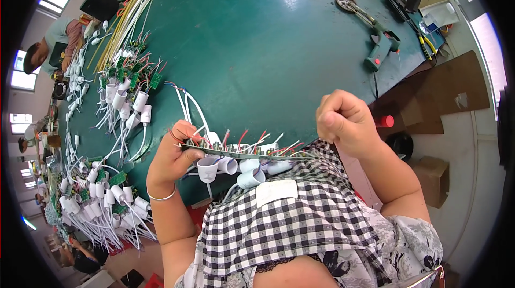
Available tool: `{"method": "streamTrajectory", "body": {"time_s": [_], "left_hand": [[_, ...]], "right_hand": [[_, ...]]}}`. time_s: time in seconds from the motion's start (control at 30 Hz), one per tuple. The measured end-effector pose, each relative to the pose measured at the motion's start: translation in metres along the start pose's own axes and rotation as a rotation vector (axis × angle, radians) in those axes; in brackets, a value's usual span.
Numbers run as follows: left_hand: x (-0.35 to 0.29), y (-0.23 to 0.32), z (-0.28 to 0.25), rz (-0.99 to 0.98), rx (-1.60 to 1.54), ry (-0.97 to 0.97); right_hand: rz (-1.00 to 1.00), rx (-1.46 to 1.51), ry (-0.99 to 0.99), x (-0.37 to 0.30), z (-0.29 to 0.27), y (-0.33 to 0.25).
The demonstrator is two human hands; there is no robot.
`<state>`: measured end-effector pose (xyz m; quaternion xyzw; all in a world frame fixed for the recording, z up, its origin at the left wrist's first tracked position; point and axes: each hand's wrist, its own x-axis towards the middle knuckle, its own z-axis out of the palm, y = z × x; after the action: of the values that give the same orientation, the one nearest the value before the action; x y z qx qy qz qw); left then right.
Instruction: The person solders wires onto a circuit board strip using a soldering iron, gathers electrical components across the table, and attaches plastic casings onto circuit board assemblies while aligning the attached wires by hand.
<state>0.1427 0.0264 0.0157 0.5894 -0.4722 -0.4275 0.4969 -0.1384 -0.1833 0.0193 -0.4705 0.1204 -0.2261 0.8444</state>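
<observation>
My left hand (170, 162) pinches one end of a long, narrow circuit board strip (244, 154) between thumb and fingers. The strip lies nearly level in front of my checked apron (279, 223). Short red and white wires stand up along it. Several white plastic sockets (207, 170) with cables hang just below, against the apron. To the right, off the strip, my right hand (346, 122) is raised with its fingers curled closed. Whatever lies inside those fingers, if anything, is hidden.
White sockets with green boards (120, 92) are heaped on the green table (241, 62) at left, with another pile of white sockets (107, 197) nearer me. Long wires (126, 19) lie far left. A green-handled soldering gun (382, 49) and yellow-handled pliers (426, 44) lie at right. People work leftward.
</observation>
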Motion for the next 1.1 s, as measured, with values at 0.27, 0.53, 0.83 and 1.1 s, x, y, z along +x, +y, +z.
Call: {"method": "streamTrajectory", "body": {"time_s": [0.27,0.53,0.83,1.1], "left_hand": [[0.0,-0.005,0.003,0.033,0.109,0.008],[0.003,-0.005,0.001,-0.011,0.165,-0.1],[0.008,-0.003,0.001,-0.052,0.093,-0.131],[0.02,0.011,0.005,-0.216,0.085,-0.188]], "right_hand": [[0.411,-0.71,-0.358,-0.013,0.001,0.025],[0.269,-0.602,-0.517,-0.012,-0.014,0.046],[0.675,-0.104,-0.592,-0.007,-0.037,0.052],[0.555,-0.502,-0.755,0.012,-0.032,0.017]]}}
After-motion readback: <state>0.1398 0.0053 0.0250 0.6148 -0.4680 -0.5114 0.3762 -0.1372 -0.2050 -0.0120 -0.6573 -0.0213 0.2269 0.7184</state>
